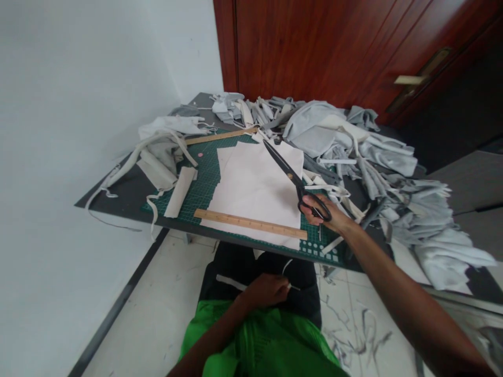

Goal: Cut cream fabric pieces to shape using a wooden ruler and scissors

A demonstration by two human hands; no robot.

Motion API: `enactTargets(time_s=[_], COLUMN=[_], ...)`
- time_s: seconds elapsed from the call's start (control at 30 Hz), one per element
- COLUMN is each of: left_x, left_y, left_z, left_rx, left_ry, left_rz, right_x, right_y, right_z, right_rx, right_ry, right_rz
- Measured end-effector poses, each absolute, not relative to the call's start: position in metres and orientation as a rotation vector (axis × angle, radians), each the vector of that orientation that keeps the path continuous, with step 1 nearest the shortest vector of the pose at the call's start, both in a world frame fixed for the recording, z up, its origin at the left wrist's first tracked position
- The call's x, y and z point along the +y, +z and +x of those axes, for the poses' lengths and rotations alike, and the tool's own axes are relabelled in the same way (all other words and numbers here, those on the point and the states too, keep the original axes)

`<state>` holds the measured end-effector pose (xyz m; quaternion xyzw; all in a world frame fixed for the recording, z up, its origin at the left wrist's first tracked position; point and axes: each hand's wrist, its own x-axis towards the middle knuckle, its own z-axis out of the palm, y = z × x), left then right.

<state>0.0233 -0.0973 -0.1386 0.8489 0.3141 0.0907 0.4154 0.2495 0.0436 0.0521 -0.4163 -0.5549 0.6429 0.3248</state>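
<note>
In my right hand (pixel 315 210), over the right part of the table, are black scissors (pixel 288 173). My fingers close around their handles, and the blades point up and left over a white fabric piece (pixel 255 180). A wooden ruler (pixel 251 224) lies across the near edge of that fabric, on a green cutting mat (pixel 204 175). My left hand (pixel 269 289) is low over my lap with curled fingers. A narrow white fabric strip (pixel 231 283) shows to its left, and a small white end pokes out at the fingertips.
Grey and white fabric scraps (pixel 322 128) pile along the back and right of the table. A rolled piece (pixel 181 192) and cord-like strips (pixel 157 139) lie at left. Another wooden ruler (pixel 220 137) is behind. A wooden door (pixel 314 50) stands beyond; scraps litter the floor (pixel 353 324).
</note>
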Motion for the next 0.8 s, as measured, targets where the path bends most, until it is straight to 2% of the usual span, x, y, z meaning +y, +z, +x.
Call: enactTargets(time_s=[0.2, 0.8], left_x=[-0.079, -0.089], left_y=[-0.176, -0.199], left_z=[0.049, 0.054], left_rx=[0.639, 0.644], left_ry=[0.134, 0.141], left_rz=[2.154, 2.072], right_x=[0.042, 0.049], right_y=[0.035, 0.02], right_z=[0.26, 0.267], right_rx=[-1.586, -1.537], right_ry=[1.518, 1.476], right_rz=[-1.094, -1.053])
